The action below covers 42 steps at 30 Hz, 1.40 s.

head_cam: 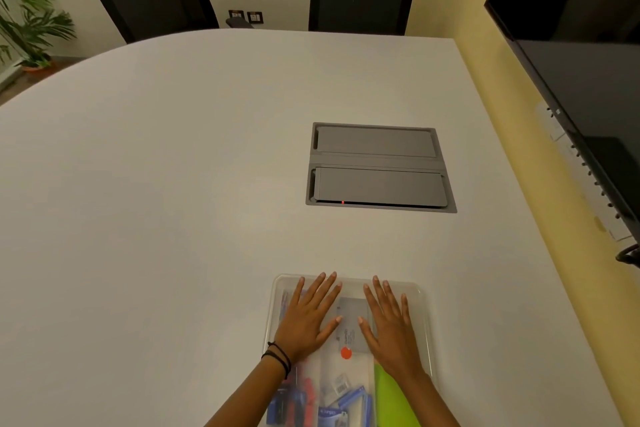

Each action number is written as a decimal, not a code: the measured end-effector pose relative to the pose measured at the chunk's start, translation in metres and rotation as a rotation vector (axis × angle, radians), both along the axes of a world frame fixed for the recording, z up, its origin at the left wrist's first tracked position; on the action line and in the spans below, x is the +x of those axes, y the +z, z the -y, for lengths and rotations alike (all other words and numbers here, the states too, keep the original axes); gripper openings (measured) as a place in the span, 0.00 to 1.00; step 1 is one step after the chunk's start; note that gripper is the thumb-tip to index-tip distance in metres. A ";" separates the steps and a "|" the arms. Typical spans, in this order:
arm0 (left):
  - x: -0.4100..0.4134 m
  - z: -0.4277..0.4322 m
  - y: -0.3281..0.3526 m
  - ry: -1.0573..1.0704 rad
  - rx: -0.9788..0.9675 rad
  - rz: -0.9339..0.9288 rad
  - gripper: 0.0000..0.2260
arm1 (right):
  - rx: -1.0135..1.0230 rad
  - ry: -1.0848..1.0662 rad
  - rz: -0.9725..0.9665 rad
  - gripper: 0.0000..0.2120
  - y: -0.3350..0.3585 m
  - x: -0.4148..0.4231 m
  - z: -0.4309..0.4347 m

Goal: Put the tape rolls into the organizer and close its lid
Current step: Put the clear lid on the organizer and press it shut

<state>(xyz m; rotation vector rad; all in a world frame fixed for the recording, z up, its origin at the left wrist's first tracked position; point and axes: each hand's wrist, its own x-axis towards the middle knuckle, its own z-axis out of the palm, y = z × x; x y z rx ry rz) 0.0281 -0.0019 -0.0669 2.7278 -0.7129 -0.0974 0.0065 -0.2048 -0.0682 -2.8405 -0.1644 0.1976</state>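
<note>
Both hands, left hand (306, 317) and right hand (389, 321), are lying flat on the lid (346, 282) of the clear organizer (427, 340) at the near edge of the desk (173, 184), fingers spread and grasping nothing. The lid is appearing shut or nearly so; no tape rolls are showing loose on the desk, and none can be identified through the plastic, so only final pressing seems left.

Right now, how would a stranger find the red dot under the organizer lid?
On the white table, find the clear organizer at the near edge, under both flat hands. Between the left hand and right hand, near the wrists, sits the red dot, the only round red mark there.
</note>
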 end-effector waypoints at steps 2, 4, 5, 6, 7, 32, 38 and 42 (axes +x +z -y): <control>0.000 0.000 0.000 0.000 0.011 -0.009 0.27 | 0.003 -0.004 -0.005 0.30 0.001 0.000 -0.001; 0.000 0.000 0.000 -0.001 0.016 -0.019 0.26 | 0.020 -0.001 -0.004 0.31 0.002 0.000 -0.002; 0.000 0.000 0.000 0.001 0.016 -0.021 0.26 | 0.027 0.004 -0.014 0.31 0.002 0.001 -0.002; 0.000 0.000 0.000 0.004 0.016 -0.020 0.26 | 0.032 0.010 -0.027 0.31 0.003 0.000 -0.001; 0.000 0.000 0.000 0.006 0.014 -0.019 0.26 | 0.034 0.019 -0.040 0.31 0.003 -0.001 -0.001; -0.083 -0.006 0.009 0.020 -0.043 -0.027 0.30 | 0.009 0.153 0.002 0.28 0.013 -0.096 -0.038; -0.125 -0.005 0.012 0.052 0.039 -0.118 0.30 | 0.040 0.192 -0.055 0.26 0.013 -0.093 -0.033; -0.135 -0.005 0.008 0.075 0.043 -0.123 0.28 | 0.024 0.206 -0.041 0.28 0.011 -0.106 -0.020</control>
